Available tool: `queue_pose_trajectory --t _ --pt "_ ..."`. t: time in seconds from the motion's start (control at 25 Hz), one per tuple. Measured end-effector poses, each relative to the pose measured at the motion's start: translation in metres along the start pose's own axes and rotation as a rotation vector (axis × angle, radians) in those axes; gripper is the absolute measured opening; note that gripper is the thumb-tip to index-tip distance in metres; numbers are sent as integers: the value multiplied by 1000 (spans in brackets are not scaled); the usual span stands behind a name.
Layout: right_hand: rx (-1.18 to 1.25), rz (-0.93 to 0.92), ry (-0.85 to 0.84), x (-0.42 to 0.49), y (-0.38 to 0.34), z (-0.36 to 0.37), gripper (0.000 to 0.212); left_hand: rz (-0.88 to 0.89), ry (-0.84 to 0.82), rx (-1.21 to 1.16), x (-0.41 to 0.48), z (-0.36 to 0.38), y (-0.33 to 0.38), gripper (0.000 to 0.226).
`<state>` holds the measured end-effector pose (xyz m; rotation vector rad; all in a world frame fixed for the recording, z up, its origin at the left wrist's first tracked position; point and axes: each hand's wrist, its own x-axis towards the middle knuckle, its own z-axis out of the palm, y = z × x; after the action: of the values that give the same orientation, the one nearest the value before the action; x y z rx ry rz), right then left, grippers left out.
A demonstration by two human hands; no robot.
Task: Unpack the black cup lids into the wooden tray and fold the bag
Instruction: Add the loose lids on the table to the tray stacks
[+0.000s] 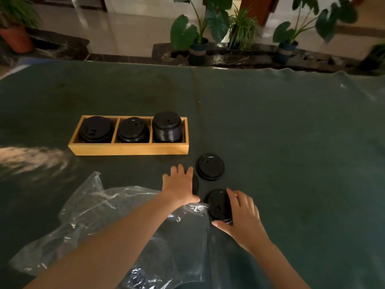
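Note:
The wooden tray (129,149) has three compartments, each holding a stack of black cup lids; the right stack (167,127) is the tallest. A loose pile of lids (210,166) lies on the green cloth in front of the tray's right end. My left hand (179,184) lies flat over another lid (195,184), which is mostly hidden. My right hand (241,213) grips a small stack of lids (217,205) by its edge. The clear plastic bag (100,215) lies crumpled under my left forearm.
A dark green cloth (291,142) covers the table. Beyond its far edge stand potted plants (200,36) on a dark stone ledge, with a terracotta pot (16,37) at the far left. A pale blurred patch of light (31,158) lies left of the tray.

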<state>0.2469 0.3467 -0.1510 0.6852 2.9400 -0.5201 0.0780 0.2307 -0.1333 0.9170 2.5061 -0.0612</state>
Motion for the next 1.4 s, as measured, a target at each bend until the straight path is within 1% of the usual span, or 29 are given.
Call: queue_pose_trajectory --t 0.24,0.4,0.48,0.64,0.72,0.8,0.96,1.0,1.12,1.16,1.24,1.32,1.4 --pt "-5 -12 87 -2 5 11 90 12 98 -16 -1 13 2 94" --pt "-36 -33 99 0 9 12 91 31 174 -120 -2 12 0 94" --pt "-19 -44 110 -1 10 11 89 48 248 -189 -5 10 1 97" --pt "211 13 140 0 16 -4 89 138 460 -281 4 -7 12 97" --pt "312 56 194 3 21 -18 88 215 516 -310 19 -17 22 94" --pt "360 89 270 11 27 -32 86 270 506 -281 37 -21 34 93" --pt "383 117 356 37 33 -58 85 282 390 -201 59 -4 48 92" --pt "386 115 362 43 32 -61 84 278 392 -171 60 2 49 91" --pt "381 109 341 59 29 -62 83 249 476 -82 61 14 46 91" --pt "379 108 323 63 27 -60 83 227 490 -95 60 15 43 93" --pt "389 103 281 73 21 -53 84 187 465 -185 59 15 39 99" --pt "423 90 221 83 14 -46 85 186 401 -281 56 12 34 106" --pt "451 66 157 91 5 -39 86 221 315 -365 54 6 27 114"
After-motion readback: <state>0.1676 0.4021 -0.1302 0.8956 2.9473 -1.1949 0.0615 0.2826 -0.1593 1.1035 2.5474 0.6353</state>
